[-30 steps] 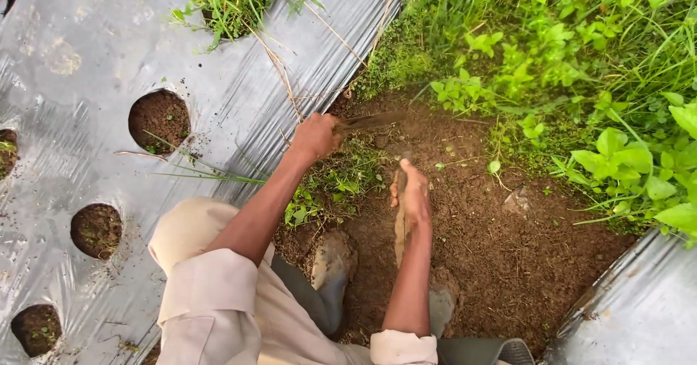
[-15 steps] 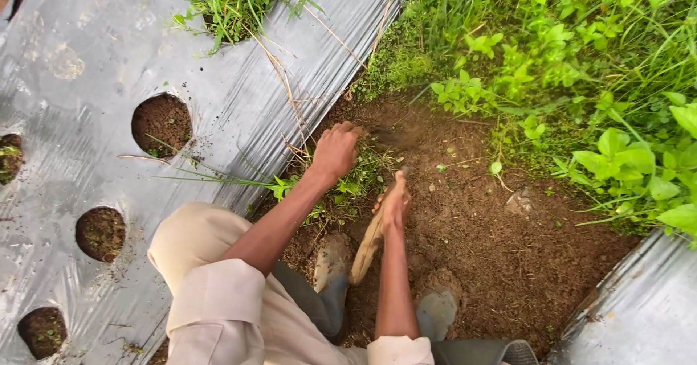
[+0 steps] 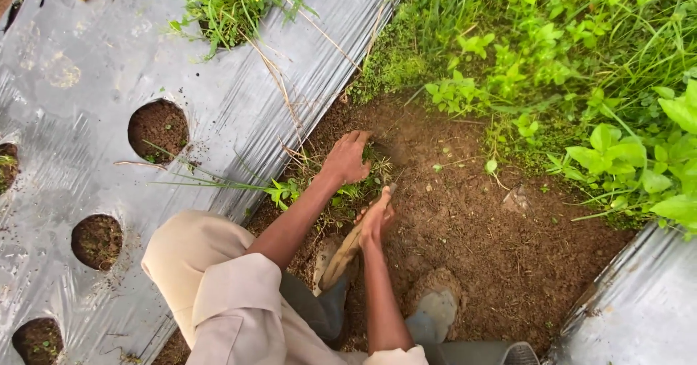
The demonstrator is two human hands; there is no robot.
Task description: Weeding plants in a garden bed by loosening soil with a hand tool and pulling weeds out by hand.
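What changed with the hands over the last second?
Left hand came back from the bare soil onto the weed clump by the plastic mulch. Right hand drew back toward the body, keeping hold of the wooden-handled tool. Boots and mulch unchanged.

Colours here are pretty earthy. The plastic mulch sheet (image 3: pixel 239 111) is shiny silver-grey with streaky glare and a pattern of round holes (image 3: pixel 158 129) showing dark brown dirt. The bare soil (image 3: pixel 479 242) is reddish brown, speckled with tiny green bits. Weeds (image 3: pixel 581 67) toward 1 o'clock are bright lime to deep green, and the grass tuft (image 3: pixel 225 6) at 11 o'clock is darker green with straw-yellow stems. Sleeve (image 3: pixel 239 300) is pale beige, tool handle (image 3: pixel 341 256) tan, boot (image 3: pixel 435 314) muddy grey-green.
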